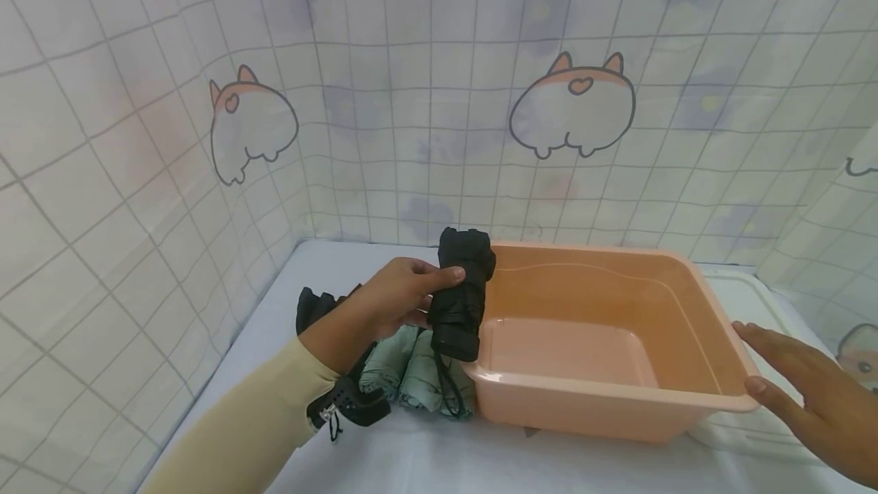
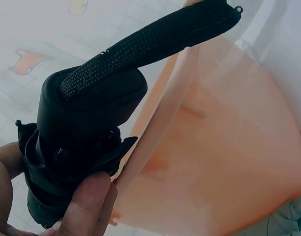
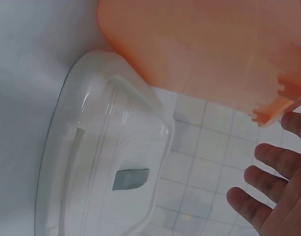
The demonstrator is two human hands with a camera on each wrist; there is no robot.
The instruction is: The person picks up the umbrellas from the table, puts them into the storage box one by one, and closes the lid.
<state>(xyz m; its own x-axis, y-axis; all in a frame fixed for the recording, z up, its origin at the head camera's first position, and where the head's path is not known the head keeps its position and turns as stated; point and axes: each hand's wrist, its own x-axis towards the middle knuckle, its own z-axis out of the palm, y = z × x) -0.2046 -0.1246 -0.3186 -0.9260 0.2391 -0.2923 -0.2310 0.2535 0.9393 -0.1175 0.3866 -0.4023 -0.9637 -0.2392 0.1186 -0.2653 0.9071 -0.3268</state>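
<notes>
My left hand (image 1: 398,296) grips a folded black compact umbrella (image 1: 468,254) between thumb and fingers, over the left end of a peach plastic bin (image 1: 569,414). The umbrella's handle end points down toward me, its wrist strap (image 2: 155,42) dangling from it. My right hand (image 1: 816,395) has its fingers spread, fingertips right at the bin's right rim. Inside the bin only its bare floor shows. Pale green rolled cloth bundles (image 1: 421,383) lie below the umbrella, against the bin's left side. Another black item (image 1: 312,308) is partly hidden behind my left forearm.
A white plastic lid (image 3: 96,162) with a grey-green tab lies to the right of the bin, partly under its edge. White cloth covers the table (image 1: 384,463). Grid-patterned curtains (image 1: 439,120) with cartoon animals enclose the back and both sides.
</notes>
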